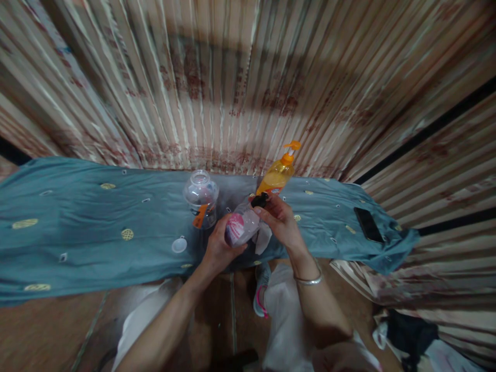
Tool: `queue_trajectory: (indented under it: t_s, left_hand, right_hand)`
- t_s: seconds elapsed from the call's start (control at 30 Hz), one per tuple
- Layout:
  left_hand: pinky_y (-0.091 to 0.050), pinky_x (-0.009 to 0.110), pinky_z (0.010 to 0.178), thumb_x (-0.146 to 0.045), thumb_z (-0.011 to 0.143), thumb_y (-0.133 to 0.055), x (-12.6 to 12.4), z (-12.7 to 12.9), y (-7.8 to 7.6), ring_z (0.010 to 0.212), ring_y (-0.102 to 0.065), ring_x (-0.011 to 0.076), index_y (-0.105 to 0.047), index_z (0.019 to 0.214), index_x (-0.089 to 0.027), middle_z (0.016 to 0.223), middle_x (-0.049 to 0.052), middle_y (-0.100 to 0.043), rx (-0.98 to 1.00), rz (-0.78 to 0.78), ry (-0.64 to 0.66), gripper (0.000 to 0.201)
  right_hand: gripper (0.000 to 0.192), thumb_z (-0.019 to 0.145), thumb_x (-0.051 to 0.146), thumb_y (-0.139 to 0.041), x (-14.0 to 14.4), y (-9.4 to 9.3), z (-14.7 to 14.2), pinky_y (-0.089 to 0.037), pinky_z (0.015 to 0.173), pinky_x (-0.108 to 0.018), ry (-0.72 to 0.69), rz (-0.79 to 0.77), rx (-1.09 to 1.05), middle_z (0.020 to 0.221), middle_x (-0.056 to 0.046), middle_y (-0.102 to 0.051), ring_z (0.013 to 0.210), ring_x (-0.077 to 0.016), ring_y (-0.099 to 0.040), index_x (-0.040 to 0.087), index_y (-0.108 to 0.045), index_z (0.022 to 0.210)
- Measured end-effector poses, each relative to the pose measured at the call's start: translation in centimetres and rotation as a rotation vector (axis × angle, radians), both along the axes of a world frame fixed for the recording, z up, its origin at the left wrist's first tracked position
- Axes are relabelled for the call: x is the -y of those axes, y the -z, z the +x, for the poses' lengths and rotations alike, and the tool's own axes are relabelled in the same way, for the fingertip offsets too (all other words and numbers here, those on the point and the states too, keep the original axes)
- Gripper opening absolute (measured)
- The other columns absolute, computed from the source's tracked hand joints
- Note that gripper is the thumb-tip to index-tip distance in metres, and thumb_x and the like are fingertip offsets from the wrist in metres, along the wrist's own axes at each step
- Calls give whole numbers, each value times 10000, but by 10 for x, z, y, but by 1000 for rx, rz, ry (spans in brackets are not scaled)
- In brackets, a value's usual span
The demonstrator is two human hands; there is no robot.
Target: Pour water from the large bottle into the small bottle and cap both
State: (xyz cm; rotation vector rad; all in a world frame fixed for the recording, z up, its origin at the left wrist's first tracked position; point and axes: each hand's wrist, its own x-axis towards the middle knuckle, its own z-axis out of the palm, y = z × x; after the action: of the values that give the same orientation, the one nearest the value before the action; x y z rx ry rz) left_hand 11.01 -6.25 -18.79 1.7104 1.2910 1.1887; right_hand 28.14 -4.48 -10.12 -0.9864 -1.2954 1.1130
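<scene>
Both forearms reach forward over teal-covered table (89, 217), wrists converging. Left hand (217, 250) wraps pink-labelled clear bottle (241, 227), tilted, just above the near edge. Right hand (282, 219), palm inward, pinches black top (259, 200) at bottle's upper end. Orange pump bottle (276, 175) stands behind, its base hidden by right hand. Clear jar (201, 192) and white disc (179, 245) near left hand; phone (368, 225) well apart, right.

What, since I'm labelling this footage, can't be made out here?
Head view: lettering on the pink-labelled bottle in the left hand, too small and blurred.
Head view: whether the black top is joined to it; blur and the right hand obscure this.
Head view: the orange bottle's base, hidden behind that hand and top.
Head view: the teal cloth's left end, cut off by the edge.
</scene>
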Motion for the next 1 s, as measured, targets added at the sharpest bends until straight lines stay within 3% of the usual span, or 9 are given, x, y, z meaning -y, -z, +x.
queue_trajectory:
  t_s: [0.13, 0.2, 0.33, 0.53, 0.73, 0.87, 1.0]
  left_hand:
    - [-491, 441, 1039, -280, 585, -807, 0, 0, 1, 1167, -615, 273, -467, 1307, -175, 1287, 113, -615, -15, -2, -4, 805]
    - [-493, 441, 1037, -280, 586, -806, 0, 1, 0, 1167, -616, 273, -466, 1309, -173, 1289, 114, -614, -20, -7, -6, 806]
    - [-488, 436, 1047, -265, 571, -813, 0, 1, -1, 1176, -613, 274, -479, 1298, -182, 1282, 107, -621, -20, 10, -11, 804]
    - [-490, 436, 1044, -254, 571, -809, 1, 2, -2, 1171, -613, 269, -483, 1293, -189, 1284, 102, -618, -5, 2, -5, 795]
    - [-491, 430, 1044, -262, 579, -806, 1, 2, -2, 1167, -616, 265, -482, 1299, -185, 1280, 100, -621, 12, -9, -12, 793]
    - [-491, 436, 1042, -262, 560, -815, 0, 4, 0, 1169, -616, 276, -479, 1301, -173, 1283, 116, -618, 8, -17, -14, 819]
    - [-491, 434, 1040, -251, 576, -800, -1, 7, 0, 1167, -617, 271, -475, 1295, -191, 1280, 106, -618, 4, 1, 0, 791]
  right_hand:
    - [522, 700, 439, -815, 3, -2, 2, -488, 1018, -372, -48, -29, -27, 1129, -41, -707, 1103, -201, -649, 272, -607, 1149]
    - [497, 739, 442, -783, 4, -5, 3, -477, 1034, -379, -70, -28, -11, 1152, -47, -704, 1130, -204, -640, 270, -610, 1172]
    - [342, 777, 461, -743, 4, -5, 1, -503, 978, -357, -44, 9, 45, 1103, -45, -717, 1053, -195, -657, 252, -658, 1034]
    - [385, 689, 465, -809, 2, 2, -6, -534, 912, -336, 49, -7, -10, 1022, -33, -727, 962, -182, -674, 242, -610, 932]
    - [517, 733, 451, -783, 4, -6, 1, -514, 978, -363, -37, 1, 1, 1087, -34, -718, 1063, -195, -665, 282, -592, 1183]
    - [329, 779, 466, -739, 2, -3, 0, -521, 940, -334, -11, 33, 55, 1048, -35, -725, 1001, -179, -670, 248, -643, 1006]
    - [373, 728, 461, -784, 1, 3, -5, -539, 903, -324, 84, 28, 30, 1007, -24, -728, 950, -173, -680, 246, -600, 971]
